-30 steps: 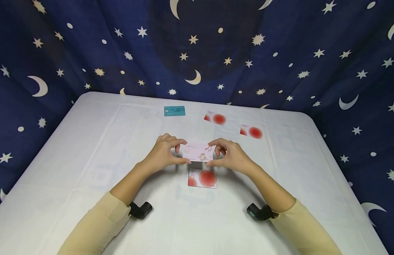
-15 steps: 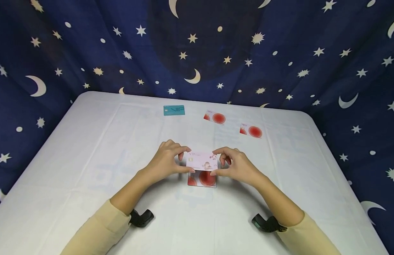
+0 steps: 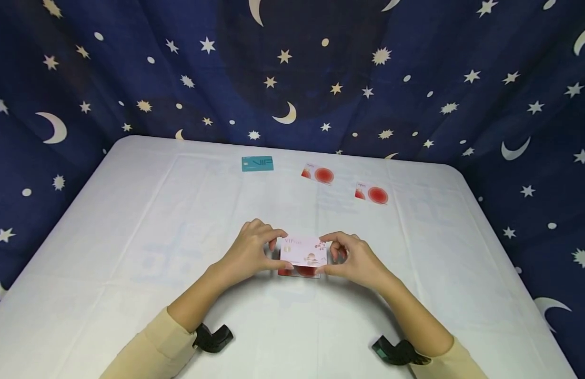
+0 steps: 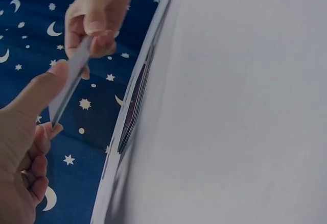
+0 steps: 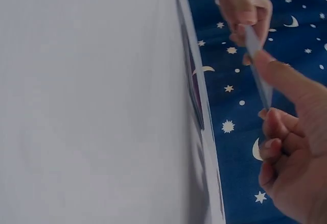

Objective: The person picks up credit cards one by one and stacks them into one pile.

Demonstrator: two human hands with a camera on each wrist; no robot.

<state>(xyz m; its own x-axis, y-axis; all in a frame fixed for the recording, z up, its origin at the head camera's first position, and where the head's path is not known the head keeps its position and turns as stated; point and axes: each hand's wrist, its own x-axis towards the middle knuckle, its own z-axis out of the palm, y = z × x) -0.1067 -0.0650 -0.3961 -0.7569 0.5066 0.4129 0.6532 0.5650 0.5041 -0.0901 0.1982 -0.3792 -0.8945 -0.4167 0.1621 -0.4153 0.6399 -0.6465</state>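
Between my two hands is a pale pink VIP card [image 3: 299, 251] with a gold chip and a blossom print. My left hand [image 3: 252, 250] pinches its left end between thumb and index finger, and my right hand [image 3: 353, 258] pinches the right end the same way. Below it a white card with red circles [image 3: 299, 273] lies on the table, mostly covered in the head view. Both wrist views show the pink card [image 4: 71, 81] edge-on and raised clear of the table, and in the left wrist view the lying card seems to be a thin stack [image 4: 134, 109].
Toward the back of the white table [image 3: 202, 210] lies a teal VIP card [image 3: 257, 163]. Two white cards with red circles lie to its right, one card [image 3: 318, 173] nearer and another card [image 3: 371, 193] farther right. A dark blue star-and-moon curtain [image 3: 179, 68] hangs behind.
Both hands have brought the pink card toward me and slightly right, from beyond the near red-circle card to above it, so that it now covers most of it. The far cards lie still.
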